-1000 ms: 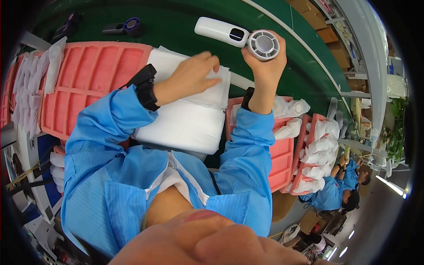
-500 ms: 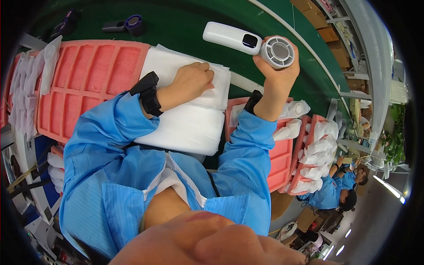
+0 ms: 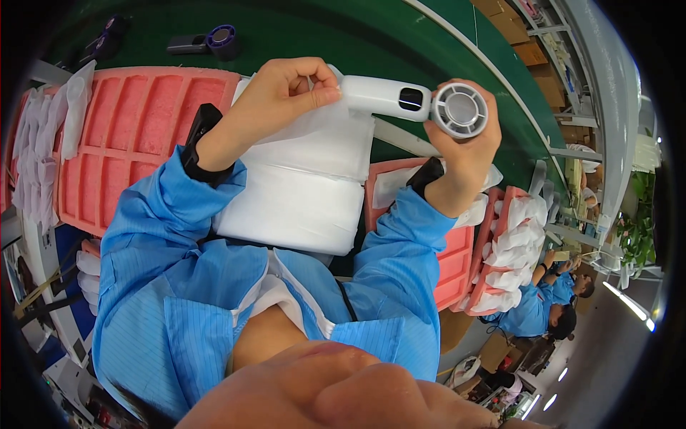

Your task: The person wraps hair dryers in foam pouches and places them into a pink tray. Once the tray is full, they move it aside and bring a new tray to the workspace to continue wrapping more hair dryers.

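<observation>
My right hand [image 3: 464, 154] is wrapped round the round, ribbed head of a white handheld fan [image 3: 389, 98]. The fan lies sideways, its dark oval display facing up and its handle pointing left. At the handle's far end, my left hand [image 3: 289, 96] pinches the edge of a thin white translucent bag [image 3: 314, 120]. The handle's tip is at the bag's edge by my fingers; whether it is inside I cannot tell. The raised bag slopes down to a stack of similar white bags [image 3: 293, 207] in front of me.
Left of the stack lies a pink compartment tray [image 3: 107, 151], with wrapped white pieces [image 3: 43, 143] beyond it. More pink trays [image 3: 454, 264] at the right hold wrapped items [image 3: 514, 236]. A dark purple-ringed fan [image 3: 221, 41] rests on the green table [image 3: 286, 28]. Co-workers [image 3: 532, 311] sit far right.
My left hand has risen from the stack toward the fan's handle, lifting a bag's edge. My right hand has brought the fan slightly nearer and to the right.
</observation>
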### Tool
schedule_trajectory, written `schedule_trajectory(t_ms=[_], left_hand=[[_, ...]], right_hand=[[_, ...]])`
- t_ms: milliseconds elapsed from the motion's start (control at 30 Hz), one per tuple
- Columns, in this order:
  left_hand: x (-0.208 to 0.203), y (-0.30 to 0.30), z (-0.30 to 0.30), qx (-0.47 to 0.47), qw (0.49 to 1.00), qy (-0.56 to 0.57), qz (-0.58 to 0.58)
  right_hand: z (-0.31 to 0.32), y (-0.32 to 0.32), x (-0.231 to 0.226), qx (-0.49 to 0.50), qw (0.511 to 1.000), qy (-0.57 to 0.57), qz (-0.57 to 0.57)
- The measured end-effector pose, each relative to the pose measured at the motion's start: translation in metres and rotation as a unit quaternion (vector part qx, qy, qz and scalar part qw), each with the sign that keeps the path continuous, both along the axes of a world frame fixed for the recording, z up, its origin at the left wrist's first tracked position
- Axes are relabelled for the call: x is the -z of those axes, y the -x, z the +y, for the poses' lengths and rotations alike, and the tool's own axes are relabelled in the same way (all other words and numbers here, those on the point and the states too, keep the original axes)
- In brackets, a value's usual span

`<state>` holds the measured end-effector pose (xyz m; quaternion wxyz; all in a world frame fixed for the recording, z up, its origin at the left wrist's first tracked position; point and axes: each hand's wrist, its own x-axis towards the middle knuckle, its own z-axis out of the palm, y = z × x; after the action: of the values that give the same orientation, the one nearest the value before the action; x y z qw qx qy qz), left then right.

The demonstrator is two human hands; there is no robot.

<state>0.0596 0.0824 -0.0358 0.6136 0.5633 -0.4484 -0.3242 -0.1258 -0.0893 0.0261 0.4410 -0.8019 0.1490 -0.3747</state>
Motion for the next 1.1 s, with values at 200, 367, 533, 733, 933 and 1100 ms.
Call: schedule_trajectory(t_ms=[200,367,533,733,933,1100], left_hand=[[-0.006,-0.001,0.004,-0.104,0.990,0.078,0.049],[0.000,-0.007,-0.001,-0.147,0.965,0.137,0.167],[0.002,-0.018,-0.001,-0.105,0.942,0.095,0.305],[0.012,-0.030,0.001,-0.165,0.986,0.017,0.006],[0.008,-0.032,0.002,-0.270,0.952,0.062,-0.134],[0.002,-0.017,0.002,-0.241,0.954,0.112,-0.137]], right_hand=[[0.031,-0.032,0.013,-0.036,0.999,-0.002,0.017],[0.030,-0.036,0.017,-0.075,0.994,0.077,-0.002],[0.028,-0.034,0.018,-0.039,0.992,0.122,0.007],[0.033,-0.035,0.018,-0.038,0.993,0.107,-0.015],[0.045,-0.051,0.030,-0.066,0.986,0.146,-0.045],[0.057,-0.075,0.055,-0.021,0.952,0.297,-0.073]])
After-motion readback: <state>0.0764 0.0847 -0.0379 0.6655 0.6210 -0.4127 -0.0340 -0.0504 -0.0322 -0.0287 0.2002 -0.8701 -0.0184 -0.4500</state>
